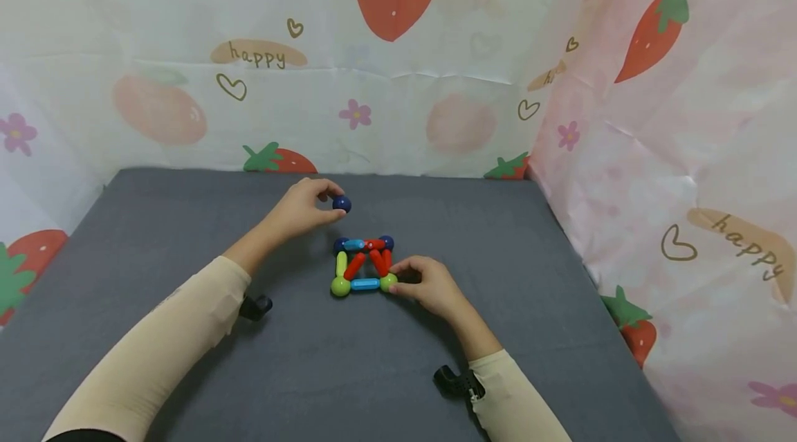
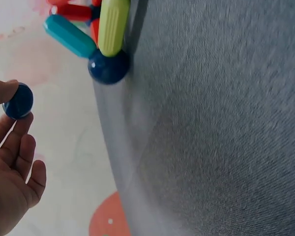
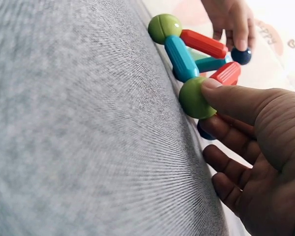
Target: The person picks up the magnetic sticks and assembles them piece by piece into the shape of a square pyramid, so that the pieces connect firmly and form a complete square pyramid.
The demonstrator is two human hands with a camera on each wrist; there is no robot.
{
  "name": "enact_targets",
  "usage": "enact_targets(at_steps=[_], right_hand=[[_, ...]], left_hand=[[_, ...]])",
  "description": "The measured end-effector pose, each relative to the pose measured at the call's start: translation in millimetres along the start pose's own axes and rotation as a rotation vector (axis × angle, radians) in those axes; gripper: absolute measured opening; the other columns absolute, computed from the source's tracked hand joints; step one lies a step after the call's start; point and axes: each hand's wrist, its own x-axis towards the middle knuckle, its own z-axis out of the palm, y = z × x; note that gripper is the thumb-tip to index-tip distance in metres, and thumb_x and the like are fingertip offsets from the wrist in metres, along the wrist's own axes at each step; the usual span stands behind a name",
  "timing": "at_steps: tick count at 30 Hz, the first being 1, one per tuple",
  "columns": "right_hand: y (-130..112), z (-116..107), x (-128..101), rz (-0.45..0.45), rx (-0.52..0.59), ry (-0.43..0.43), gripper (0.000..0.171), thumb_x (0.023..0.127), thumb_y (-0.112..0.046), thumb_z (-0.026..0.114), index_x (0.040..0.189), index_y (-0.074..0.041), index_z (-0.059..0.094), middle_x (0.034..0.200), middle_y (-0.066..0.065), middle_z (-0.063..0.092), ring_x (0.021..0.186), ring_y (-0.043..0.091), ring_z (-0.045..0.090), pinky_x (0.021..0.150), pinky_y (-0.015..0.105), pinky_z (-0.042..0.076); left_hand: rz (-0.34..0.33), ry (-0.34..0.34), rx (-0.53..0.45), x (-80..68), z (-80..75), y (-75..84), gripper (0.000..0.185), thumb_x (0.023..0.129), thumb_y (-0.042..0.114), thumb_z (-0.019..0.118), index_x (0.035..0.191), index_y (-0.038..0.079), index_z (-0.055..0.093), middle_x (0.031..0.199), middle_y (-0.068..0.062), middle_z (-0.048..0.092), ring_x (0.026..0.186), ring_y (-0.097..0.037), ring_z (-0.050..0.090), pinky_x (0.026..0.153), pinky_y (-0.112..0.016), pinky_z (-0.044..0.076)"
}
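My left hand pinches a dark blue ball between thumb and fingers, above the far side of a toy frame of balls and rods. Two green balls form the frame's near corners, joined by a light blue rod. Two dark blue balls sit at its far corners, with a blue rod and a red rod between them. A lime rod makes the left side. Red rods slant up from the green balls. My right hand grips the right green ball with thumb and fingers.
A grey cloth covers the table. Behind it and at the sides hang curtains printed with strawberries, hearts and flowers. Black wrist mounts stick out from both forearms, close over the cloth.
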Motion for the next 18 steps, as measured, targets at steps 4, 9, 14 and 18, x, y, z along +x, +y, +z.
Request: enact_targets(at_steps=[4, 9, 14, 18], right_hand=[[1, 0, 1, 0.003, 0.002, -0.001, 0.027, 0.085, -0.025, 0.086, 0.11, -0.021, 0.077, 0.108, -0.004, 0.073, 0.1, 0.014, 0.066, 0.091, 0.039, 0.053], [2, 0, 2, 0.005, -0.003, 0.003, 0.027, 0.085, -0.025, 0.086, 0.109, -0.021, 0.077, 0.107, -0.004, 0.073, 0.098, 0.014, 0.065, 0.09, 0.038, 0.053], [3, 0, 2, 0.0, 0.002, 0.004, 0.026, 0.085, -0.025, 0.086, 0.109, -0.021, 0.077, 0.106, -0.004, 0.073, 0.098, 0.014, 0.066, 0.09, 0.039, 0.053], [3, 1, 2, 0.001, 0.002, 0.003, 0.026, 0.085, -0.026, 0.086, 0.109, -0.022, 0.077, 0.107, -0.005, 0.072, 0.099, 0.014, 0.066, 0.091, 0.039, 0.053]], left_hand=[[0.029, -0.017, -0.005, -6.6, 2.5, 7.4, 0.034, 0.092, 0.03, 0.078, 0.121, 0.014, 0.069, 0.113, -0.009, 0.064, 0.109, -0.028, 0.051, 0.087, -0.044, 0.046], [0.076, -0.047, -0.013, -15.0, 4.3, 17.6, 0.035, 0.091, 0.031, 0.079, 0.12, 0.015, 0.069, 0.111, -0.007, 0.063, 0.105, -0.025, 0.052, 0.088, -0.043, 0.046], [0.096, -0.081, -0.015, -21.5, 7.4, 25.5, 0.036, 0.09, 0.033, 0.08, 0.12, 0.018, 0.069, 0.109, -0.006, 0.061, 0.103, -0.023, 0.051, 0.084, -0.041, 0.046], [0.115, -0.103, -0.015, -25.5, 11.1, 28.5, 0.035, 0.09, 0.035, 0.08, 0.12, 0.02, 0.07, 0.108, -0.004, 0.059, 0.102, -0.021, 0.051, 0.081, -0.039, 0.046]])
